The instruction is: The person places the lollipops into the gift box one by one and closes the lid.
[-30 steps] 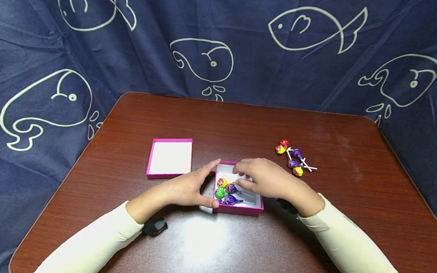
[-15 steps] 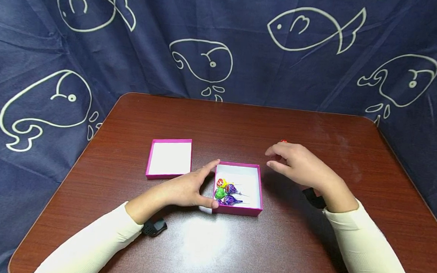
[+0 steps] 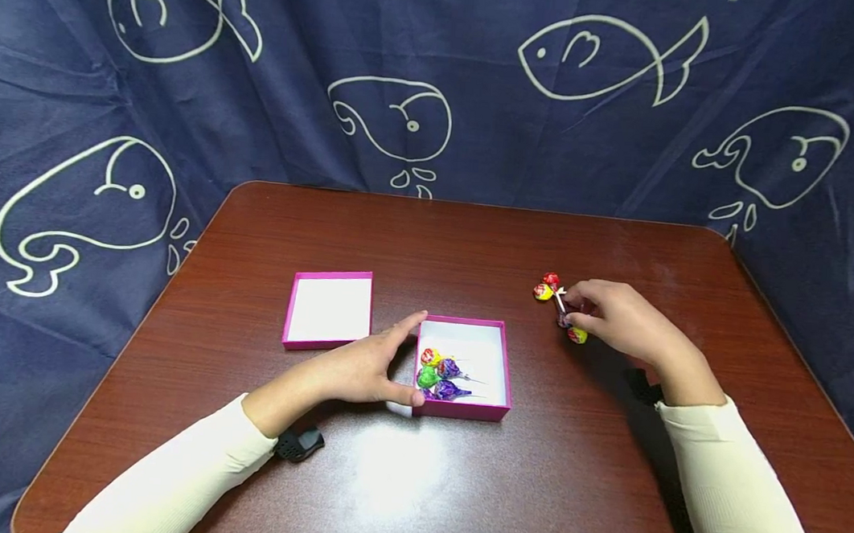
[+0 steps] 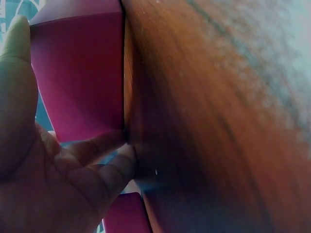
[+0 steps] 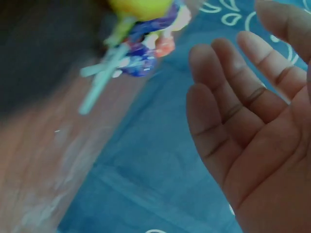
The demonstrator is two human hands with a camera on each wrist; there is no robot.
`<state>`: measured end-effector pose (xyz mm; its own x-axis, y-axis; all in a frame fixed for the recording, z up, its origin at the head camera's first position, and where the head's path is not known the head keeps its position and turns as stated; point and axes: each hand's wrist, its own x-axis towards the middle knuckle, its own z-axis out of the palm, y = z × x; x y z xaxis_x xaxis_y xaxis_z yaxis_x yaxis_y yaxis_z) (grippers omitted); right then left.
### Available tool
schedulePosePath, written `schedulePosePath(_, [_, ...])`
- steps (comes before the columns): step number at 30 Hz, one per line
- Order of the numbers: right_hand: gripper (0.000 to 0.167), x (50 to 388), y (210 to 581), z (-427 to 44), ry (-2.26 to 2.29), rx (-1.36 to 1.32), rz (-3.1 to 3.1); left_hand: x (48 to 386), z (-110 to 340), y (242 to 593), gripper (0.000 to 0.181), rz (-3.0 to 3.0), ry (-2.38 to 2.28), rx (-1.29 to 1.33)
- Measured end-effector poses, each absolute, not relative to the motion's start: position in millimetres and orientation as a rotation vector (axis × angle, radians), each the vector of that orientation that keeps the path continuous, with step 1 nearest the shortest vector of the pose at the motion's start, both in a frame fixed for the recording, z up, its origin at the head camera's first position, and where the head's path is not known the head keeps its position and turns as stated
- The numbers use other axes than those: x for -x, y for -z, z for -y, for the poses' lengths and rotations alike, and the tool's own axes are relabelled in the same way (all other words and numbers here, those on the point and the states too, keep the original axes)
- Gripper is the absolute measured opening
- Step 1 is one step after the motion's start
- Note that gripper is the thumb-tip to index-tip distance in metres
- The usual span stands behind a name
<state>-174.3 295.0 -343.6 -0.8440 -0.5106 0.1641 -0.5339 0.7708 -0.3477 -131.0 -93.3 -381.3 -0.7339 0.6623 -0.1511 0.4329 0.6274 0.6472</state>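
Note:
The pink box [image 3: 460, 411] has a white inside and holds several wrapped lollipops [image 3: 447, 390] along its left side. My left hand [image 3: 363, 370] grips its left side, thumb at the front corner and a finger at the back one; the left wrist view shows this hand [image 4: 58, 179] against the pink wall [image 4: 80, 73]. Over loose lollipops [image 3: 543, 292] at the right is my right hand [image 3: 623, 321], fingertips bent down and partly covering them. In the right wrist view the fingers of that hand [image 5: 262, 121] are loosely bent beside the lollipops [image 5: 140, 60], nothing between them.
A shallow pink lid [image 3: 329, 310], white side up, lies left of the box on the brown table [image 3: 457, 244]. Behind the table hangs a dark blue cloth [image 3: 491, 157] with drawn fish and whales. Something white [image 3: 399, 408] shows under the left thumb.
From inside the box my right hand has moved right to the loose lollipops and lowered over them. My left hand has stayed at the box.

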Motion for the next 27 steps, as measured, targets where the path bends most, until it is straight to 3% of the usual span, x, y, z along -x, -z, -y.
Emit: schedulePosePath(27, [0.012, 192.1, 368.8, -300.2, -0.498, -0.836, 3.004, 131.4, 94.1, 382.2, 0.115, -2.478, -0.86, -0.889])
